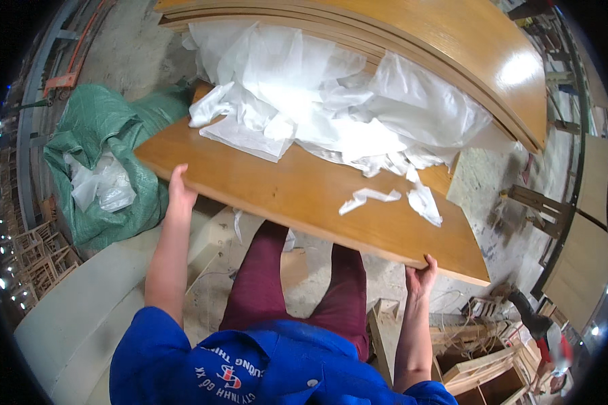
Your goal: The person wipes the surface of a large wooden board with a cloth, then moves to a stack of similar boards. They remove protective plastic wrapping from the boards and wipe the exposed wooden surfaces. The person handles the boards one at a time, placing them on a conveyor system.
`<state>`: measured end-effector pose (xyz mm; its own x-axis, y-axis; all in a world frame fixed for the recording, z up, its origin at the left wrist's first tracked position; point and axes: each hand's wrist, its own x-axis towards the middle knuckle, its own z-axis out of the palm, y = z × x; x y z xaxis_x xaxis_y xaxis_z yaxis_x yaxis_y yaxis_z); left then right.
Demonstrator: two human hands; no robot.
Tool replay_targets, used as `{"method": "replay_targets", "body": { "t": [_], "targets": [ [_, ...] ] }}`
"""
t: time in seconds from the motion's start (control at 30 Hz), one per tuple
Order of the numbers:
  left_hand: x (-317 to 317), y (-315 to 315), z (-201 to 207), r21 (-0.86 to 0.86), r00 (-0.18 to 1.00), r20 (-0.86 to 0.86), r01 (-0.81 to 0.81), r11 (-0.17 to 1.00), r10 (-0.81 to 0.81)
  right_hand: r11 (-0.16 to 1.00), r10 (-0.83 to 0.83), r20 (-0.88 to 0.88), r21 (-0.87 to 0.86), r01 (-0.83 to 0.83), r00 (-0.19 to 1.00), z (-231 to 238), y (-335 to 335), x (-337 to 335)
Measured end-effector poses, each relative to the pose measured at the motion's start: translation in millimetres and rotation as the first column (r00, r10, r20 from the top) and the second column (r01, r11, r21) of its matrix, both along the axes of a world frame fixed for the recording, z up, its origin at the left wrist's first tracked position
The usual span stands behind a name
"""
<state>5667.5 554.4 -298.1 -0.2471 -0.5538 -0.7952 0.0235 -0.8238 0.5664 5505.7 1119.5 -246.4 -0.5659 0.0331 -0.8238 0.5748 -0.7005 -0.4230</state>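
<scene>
A long varnished wooden panel (277, 196) lies across in front of me, its near edge tilted so the left end sits farther away. My left hand (180, 189) is closed round that edge near the left end, thumb on top. Toward the right end my right hand (421, 275) grips the same edge, fingers hidden underneath. Crumpled white wrapping sheets (304, 101) cover the panel's far side. Two torn white strips (423, 202) rest on its bare surface at the right.
Behind the sheets stands a stack of varnished panels (452, 40). A green woven sack (108, 216) stuffed with white wrapping is at left. A pale curved board (81, 324) lies at lower left. Wooden frames (486, 368) stand at lower right, near a person in red (554, 344).
</scene>
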Motion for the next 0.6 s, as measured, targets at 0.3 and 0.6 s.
{"method": "replay_targets", "body": {
  "t": [0.3,0.6],
  "targets": [
    [73.7,118.3,104.6,0.114,0.967,0.254,-0.017,0.993,-0.013,0.972,0.051,0.206,0.215,-0.096,0.977,132.0,100.6,44.9],
    [1.2,116.1,215.2,-0.057,1.0,0.015,0.024,0.998,-0.023,0.964,-0.092,-0.142,0.236,0.124,0.986,196.1,123.8,31.7]
  ]
}}
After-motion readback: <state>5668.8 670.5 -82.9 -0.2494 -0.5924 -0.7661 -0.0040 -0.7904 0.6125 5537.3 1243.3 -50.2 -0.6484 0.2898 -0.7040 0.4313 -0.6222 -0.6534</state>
